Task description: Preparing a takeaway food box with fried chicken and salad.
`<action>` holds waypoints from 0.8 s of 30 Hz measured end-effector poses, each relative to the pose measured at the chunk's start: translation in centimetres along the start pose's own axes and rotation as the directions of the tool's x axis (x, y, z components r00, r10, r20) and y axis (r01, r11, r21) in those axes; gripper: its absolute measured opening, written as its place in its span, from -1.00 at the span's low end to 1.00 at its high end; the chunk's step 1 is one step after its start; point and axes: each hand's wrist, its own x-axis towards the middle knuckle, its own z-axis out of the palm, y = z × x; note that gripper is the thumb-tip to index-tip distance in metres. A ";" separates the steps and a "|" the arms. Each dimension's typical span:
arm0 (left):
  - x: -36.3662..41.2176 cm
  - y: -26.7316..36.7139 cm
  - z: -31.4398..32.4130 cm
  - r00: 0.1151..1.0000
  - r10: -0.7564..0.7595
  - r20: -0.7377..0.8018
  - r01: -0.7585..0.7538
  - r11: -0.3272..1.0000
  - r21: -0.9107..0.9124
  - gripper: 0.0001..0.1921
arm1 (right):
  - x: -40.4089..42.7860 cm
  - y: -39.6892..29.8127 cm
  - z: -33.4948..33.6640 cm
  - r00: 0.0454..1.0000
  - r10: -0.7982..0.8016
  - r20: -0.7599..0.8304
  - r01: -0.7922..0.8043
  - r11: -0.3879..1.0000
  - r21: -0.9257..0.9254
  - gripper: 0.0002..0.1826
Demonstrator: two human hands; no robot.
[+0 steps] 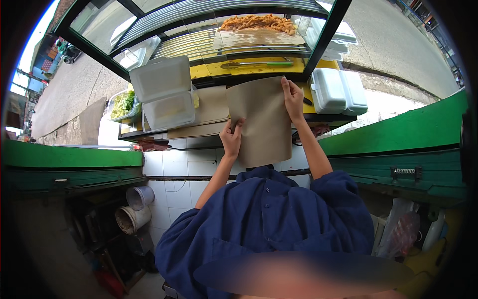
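A sheet of brown food-wrapping paper (263, 127) is held up in front of my chest, slightly curved. My left hand (232, 138) grips its left edge, thumb on the near face. At the upper right corner, my right hand (293, 97) pinches the same sheet. Behind and left of it, a stack of brown paper (211, 106) lies on the counter. An open white foam box (160, 80) with its lid raised stands beside that stack, over a clear plastic container. The sheet hides part of the counter.
A glass display case (201, 41) holds fried pieces (257, 24) on a rack. Tongs with a green handle (257, 64) lie inside. Closed foam boxes (328, 91) stand at right, a tub of cut greens (123, 104) at left. Green walls (403, 127) flank me.
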 end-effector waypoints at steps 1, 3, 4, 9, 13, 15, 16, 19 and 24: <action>-0.1 0.0 0.1 1.000 0.023 0.006 -0.023 0.999 -0.025 -0.87 | 0.1 -0.2 0.0 0.998 -0.061 -0.007 0.061 0.998 -0.027 -0.63; -0.2 0.0 0.0 0.999 0.046 0.013 -0.045 0.998 -0.050 -0.86 | -0.2 -1.0 0.0 1.000 -0.026 -0.004 0.026 1.000 -0.015 -0.63; -0.3 0.0 -0.1 1.000 0.027 0.011 -0.026 0.999 -0.032 -0.86 | -0.2 -1.3 0.0 1.000 0.008 0.000 -0.008 1.000 -0.004 -0.64; 0.0 0.1 0.2 0.996 0.086 -0.035 -0.088 0.994 -0.067 -0.82 | 0.1 -0.4 -0.1 0.996 -0.071 -0.052 0.074 0.996 0.050 -0.66; 1.8 2.8 -0.5 0.992 0.096 -0.077 -0.059 0.918 0.391 -0.69 | -0.2 -1.5 -0.7 0.996 -0.085 -0.029 0.083 0.993 -0.080 -0.70; 3.1 4.4 0.1 0.909 0.382 -0.168 -0.267 0.843 0.467 -0.63 | -0.4 -1.6 -0.7 0.994 -0.112 -0.005 0.111 0.988 -0.109 -0.71; 3.6 6.0 0.4 0.912 0.399 -0.092 -0.314 0.826 0.468 -0.65 | -0.6 -1.6 -0.7 0.990 -0.138 0.021 0.140 0.981 -0.136 -0.72; 4.7 9.2 2.2 0.885 0.460 0.076 -0.427 0.732 0.530 -0.69 | -1.3 -1.7 0.0 0.988 -0.100 0.118 0.114 0.986 -0.122 -0.73; 6.0 8.0 4.9 0.863 0.423 0.275 -0.505 0.714 0.485 -0.85 | -2.8 -2.5 0.5 0.971 -0.060 0.230 0.094 0.986 -0.138 -0.84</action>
